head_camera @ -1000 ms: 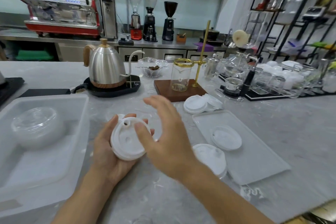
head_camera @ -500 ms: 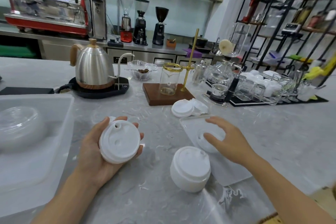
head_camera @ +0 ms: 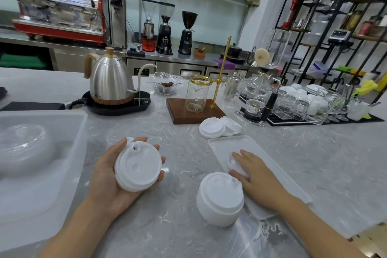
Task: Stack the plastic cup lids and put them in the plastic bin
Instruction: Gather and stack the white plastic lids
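Observation:
My left hand [head_camera: 109, 176] cups a stack of white plastic cup lids [head_camera: 138, 168], fingers curled around its rim. My right hand [head_camera: 254, 172] lies flat over a single white lid [head_camera: 232, 158] on the translucent bin lid [head_camera: 272, 165], covering most of it. A taller stack of white lids [head_camera: 219, 199] stands on the counter between my hands. More white lids [head_camera: 212, 129] lie in a loose pile farther back. The translucent plastic bin [head_camera: 69, 165] stands at the left with clear dome lids [head_camera: 23, 146] inside.
A steel kettle [head_camera: 111, 82] on a black base and a wooden stand with a glass carafe [head_camera: 196, 95] stand behind the lids. Glassware on a black mat [head_camera: 310, 104] fills the right rear. The counter's edge runs at lower right.
My right hand has come down onto the single lid on the bin lid. The left hand still holds its stack in the same place. The camera view has shifted slightly.

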Available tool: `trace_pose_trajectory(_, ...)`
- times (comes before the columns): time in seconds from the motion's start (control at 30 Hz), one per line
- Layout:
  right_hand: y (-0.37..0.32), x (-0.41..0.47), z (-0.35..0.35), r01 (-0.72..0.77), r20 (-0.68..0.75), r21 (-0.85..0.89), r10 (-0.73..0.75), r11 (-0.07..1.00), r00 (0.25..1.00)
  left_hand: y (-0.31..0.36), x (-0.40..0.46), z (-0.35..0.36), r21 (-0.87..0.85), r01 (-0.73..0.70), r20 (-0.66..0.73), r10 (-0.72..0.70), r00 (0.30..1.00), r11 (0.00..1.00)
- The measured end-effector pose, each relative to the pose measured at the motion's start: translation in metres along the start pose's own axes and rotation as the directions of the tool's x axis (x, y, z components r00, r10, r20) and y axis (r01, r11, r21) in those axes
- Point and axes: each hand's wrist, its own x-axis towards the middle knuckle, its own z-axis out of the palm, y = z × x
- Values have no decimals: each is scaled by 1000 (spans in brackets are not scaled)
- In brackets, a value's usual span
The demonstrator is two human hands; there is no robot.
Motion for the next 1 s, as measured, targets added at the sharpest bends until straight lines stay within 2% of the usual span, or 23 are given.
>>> trace_pose_trajectory(0.2,0,9,-13,62,-130,45,-55,997,990,1,-1,1,-18,3,-17,-3,1000,1000)
trace_pose_trajectory(0.27,-9,13,-27,89,-231,58,-73,994,970,1,-1,3,-16,3,-20,-4,1000,1000)
trace_pose_trajectory(0.37,-41,13,-56,216,-427,165,-127,962,895,1,-1,6,-37,5,-15,-5,1000,999)
trace_pose_trajectory(0.53,-125,4,-88,479,-584,339,-218,810,782,2,0,5,-61,4,-44,-7,999,998)
trace_pose_trajectory(0.63,-174,0,-90,598,-629,493,-216,633,747,2,-1,8,-68,18,-64,-22,998,998)
trace_pose_trajectory(0.73,-211,6,-74,603,-611,661,-147,447,778,4,-3,11,-68,28,-79,-33,996,997)
trace_pose_trajectory(0.9,-241,27,-26,494,-513,807,-30,323,858,7,2,5,-67,16,-81,-22,996,998)
trace_pose_trajectory(1.0,-241,28,0,463,-499,824,29,326,866,6,4,5,-136,48,-71,-58,996,990)
